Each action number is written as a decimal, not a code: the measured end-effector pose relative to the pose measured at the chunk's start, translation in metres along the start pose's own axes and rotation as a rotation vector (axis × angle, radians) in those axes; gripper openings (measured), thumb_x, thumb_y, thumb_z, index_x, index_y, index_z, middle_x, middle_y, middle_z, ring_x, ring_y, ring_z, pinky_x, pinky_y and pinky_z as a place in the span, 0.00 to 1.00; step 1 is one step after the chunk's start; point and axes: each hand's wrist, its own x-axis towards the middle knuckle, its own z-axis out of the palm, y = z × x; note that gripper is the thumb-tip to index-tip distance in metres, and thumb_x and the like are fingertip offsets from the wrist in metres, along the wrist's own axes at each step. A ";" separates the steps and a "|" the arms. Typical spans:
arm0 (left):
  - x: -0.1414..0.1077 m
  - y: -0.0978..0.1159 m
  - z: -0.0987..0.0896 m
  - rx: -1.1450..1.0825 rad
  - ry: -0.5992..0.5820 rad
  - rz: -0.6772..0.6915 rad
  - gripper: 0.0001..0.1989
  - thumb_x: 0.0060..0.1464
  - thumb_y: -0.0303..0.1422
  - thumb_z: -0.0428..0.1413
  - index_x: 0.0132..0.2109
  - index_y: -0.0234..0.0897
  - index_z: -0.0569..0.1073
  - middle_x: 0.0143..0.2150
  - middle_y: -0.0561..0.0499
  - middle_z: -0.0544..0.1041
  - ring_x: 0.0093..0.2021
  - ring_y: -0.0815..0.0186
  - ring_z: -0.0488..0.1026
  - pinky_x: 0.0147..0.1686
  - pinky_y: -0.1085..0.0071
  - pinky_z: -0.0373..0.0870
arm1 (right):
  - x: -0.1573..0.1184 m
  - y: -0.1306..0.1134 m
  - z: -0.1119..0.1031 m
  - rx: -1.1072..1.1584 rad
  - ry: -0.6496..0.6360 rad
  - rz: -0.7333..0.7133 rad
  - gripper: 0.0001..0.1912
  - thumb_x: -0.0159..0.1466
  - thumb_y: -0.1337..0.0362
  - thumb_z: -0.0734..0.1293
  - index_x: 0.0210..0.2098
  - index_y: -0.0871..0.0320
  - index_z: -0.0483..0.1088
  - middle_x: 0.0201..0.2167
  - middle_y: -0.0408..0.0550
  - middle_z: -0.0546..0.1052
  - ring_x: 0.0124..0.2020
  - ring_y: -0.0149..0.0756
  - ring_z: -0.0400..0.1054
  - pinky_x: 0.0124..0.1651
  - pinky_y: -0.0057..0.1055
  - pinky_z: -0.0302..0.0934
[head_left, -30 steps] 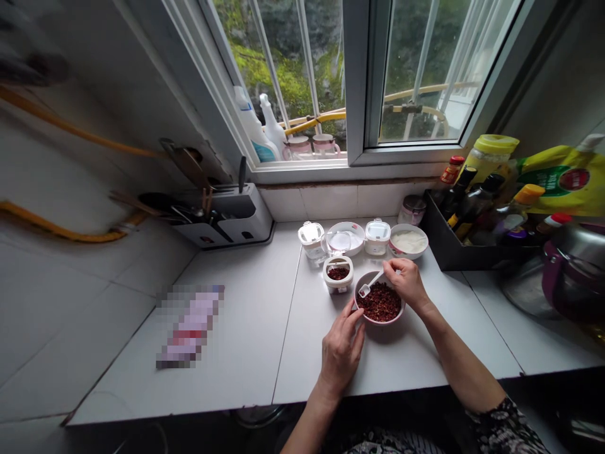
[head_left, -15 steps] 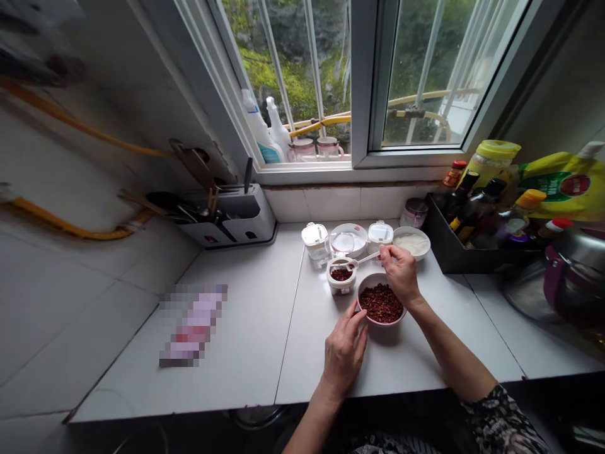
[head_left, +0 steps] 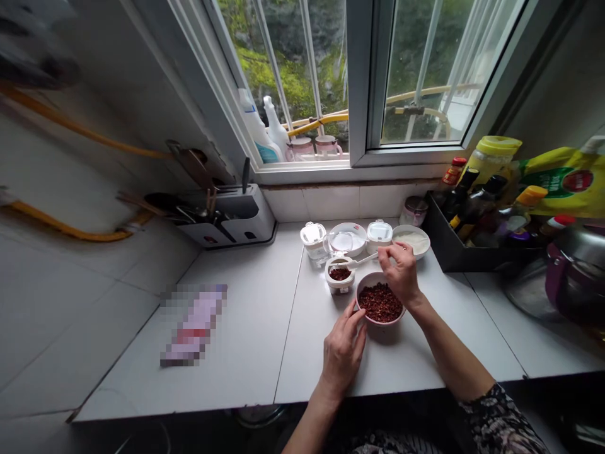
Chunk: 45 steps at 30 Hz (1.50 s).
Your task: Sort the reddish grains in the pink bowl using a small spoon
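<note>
- Head view, 12 o'clock being the window [head_left: 372, 88] side: the bowl [head_left: 380, 305] of dark red bits [head_left: 380, 301] sits upright on the counter [head_left: 246, 328], in front of the person
- Left hand [head_left: 344, 347]: unclenched, at the bowl's 8 o'clock, fingers touching its rim and side
- Right hand [head_left: 401, 272]: pinching the handle end of the white spoon [head_left: 363, 259] above the bowl's 1 o'clock rim – the spoon points to 9 o'clock, its head at the jar's mouth; whether it touches the contents, I cannot tell
- Jar [head_left: 339, 285]: open, upright, at the bowl's 10 o'clock, with similar red bits inside
- Beyond, from 11 to 1 o'clock of the bowl: a lidded tub [head_left: 313, 239], a dish [head_left: 354, 238], a second tub [head_left: 379, 236] and a white-filled bowl [head_left: 416, 239], partly behind the right hand
- Far off at 2 o'clock: the bottle box [head_left: 477, 253] – with the pot [head_left: 576, 265] nearer 3
- Knife rack [head_left: 246, 224] at 10 o'clock, blurred packet [head_left: 196, 325] near 9
</note>
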 end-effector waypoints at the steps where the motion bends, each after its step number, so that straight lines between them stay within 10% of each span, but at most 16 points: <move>1: 0.000 0.000 0.000 -0.001 0.001 0.001 0.18 0.64 0.24 0.52 0.59 0.38 0.69 0.62 0.38 0.73 0.59 0.56 0.75 0.51 0.64 0.80 | 0.000 0.006 -0.004 0.014 0.015 0.022 0.19 0.71 0.59 0.61 0.24 0.54 0.68 0.21 0.41 0.75 0.28 0.36 0.68 0.51 0.38 0.60; 14: 0.000 -0.001 -0.001 -0.001 0.004 0.014 0.18 0.64 0.23 0.52 0.59 0.38 0.69 0.62 0.37 0.73 0.59 0.56 0.75 0.50 0.63 0.81 | -0.027 0.023 -0.005 -0.069 -0.422 0.003 0.20 0.69 0.62 0.61 0.20 0.56 0.65 0.19 0.40 0.74 0.22 0.29 0.62 0.55 0.37 0.54; 45: 0.001 0.001 0.000 0.009 0.009 0.014 0.18 0.64 0.23 0.52 0.59 0.39 0.69 0.61 0.37 0.73 0.58 0.56 0.76 0.51 0.62 0.81 | -0.023 0.026 -0.011 -0.083 -0.309 0.073 0.21 0.69 0.59 0.60 0.19 0.55 0.63 0.17 0.40 0.72 0.21 0.30 0.62 0.52 0.37 0.57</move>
